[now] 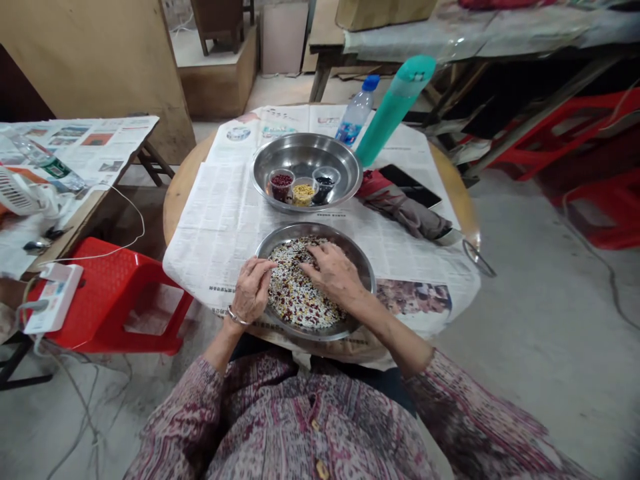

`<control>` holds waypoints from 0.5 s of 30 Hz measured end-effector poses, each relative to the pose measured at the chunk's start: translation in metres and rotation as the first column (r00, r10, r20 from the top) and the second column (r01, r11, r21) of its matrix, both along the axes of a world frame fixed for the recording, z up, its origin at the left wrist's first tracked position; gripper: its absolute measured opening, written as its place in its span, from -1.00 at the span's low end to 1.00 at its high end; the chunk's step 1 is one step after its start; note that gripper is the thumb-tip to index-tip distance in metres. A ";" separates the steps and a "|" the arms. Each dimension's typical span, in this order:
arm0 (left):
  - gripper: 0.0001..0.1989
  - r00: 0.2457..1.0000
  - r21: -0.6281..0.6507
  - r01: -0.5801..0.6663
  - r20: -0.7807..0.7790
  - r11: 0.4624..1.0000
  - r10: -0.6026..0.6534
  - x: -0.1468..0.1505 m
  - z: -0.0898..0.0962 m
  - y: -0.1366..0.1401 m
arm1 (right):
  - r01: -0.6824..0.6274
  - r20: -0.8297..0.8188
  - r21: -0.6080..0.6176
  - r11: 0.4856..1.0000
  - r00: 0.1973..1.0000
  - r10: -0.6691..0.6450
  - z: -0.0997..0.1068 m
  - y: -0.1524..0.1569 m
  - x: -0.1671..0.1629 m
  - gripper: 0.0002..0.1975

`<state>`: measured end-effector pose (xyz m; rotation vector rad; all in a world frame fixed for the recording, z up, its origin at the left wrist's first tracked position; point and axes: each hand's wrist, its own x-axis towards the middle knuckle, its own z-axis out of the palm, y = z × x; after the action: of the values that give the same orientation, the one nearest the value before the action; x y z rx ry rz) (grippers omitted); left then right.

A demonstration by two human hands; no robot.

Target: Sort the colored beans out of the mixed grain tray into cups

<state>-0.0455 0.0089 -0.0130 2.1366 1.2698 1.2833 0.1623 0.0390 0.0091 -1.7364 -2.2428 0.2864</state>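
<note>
A steel basin at the near edge of the round table holds mixed grains and beans, white, dark red, yellow and black. Over its left rim is my left hand, closed, thumb and fingertips pressed together; whatever they pinch is too small to make out. My right hand reaches in from the right, fingers apart, fingertips touching the mix. Behind stands a larger steel basin with three clear cups: one of red beans, one of yellow beans, one of black beans.
Newspaper covers the table. Behind the basins are a water bottle, a tall green bottle, a folded umbrella and a dark phone. At left, a red stool carries a power strip.
</note>
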 end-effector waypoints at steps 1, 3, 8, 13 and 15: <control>-0.80 1.000 -0.002 -0.002 -0.002 1.000 0.002 0.000 0.000 0.000 | -0.016 -0.040 -0.006 1.000 0.999 0.016 -0.001 -0.003 -0.007 -0.62; -0.79 1.000 0.000 -0.002 -0.005 1.000 0.002 0.000 0.001 0.000 | -0.075 -0.129 -0.016 0.997 0.989 0.072 -0.004 -0.008 -0.023 -0.62; -0.77 1.000 -0.004 -0.012 -0.004 1.000 0.012 0.001 0.001 0.000 | -0.260 -0.307 -0.062 0.964 0.924 0.229 -0.011 -0.015 -0.055 -0.76; -0.77 1.000 -0.017 -0.019 -0.007 1.000 0.018 0.001 0.001 0.000 | -0.418 -0.335 -0.074 0.905 0.866 0.372 -0.004 -0.027 -0.048 -0.77; -0.77 1.000 -0.017 -0.009 -0.004 1.000 0.009 0.000 0.001 0.000 | -0.503 -0.329 -0.080 0.861 0.829 0.453 0.001 -0.036 -0.040 -0.79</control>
<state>-0.0451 0.0088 -0.0121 2.1250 1.2888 1.2683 0.1221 0.0030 0.0098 -1.0609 -2.4361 0.8068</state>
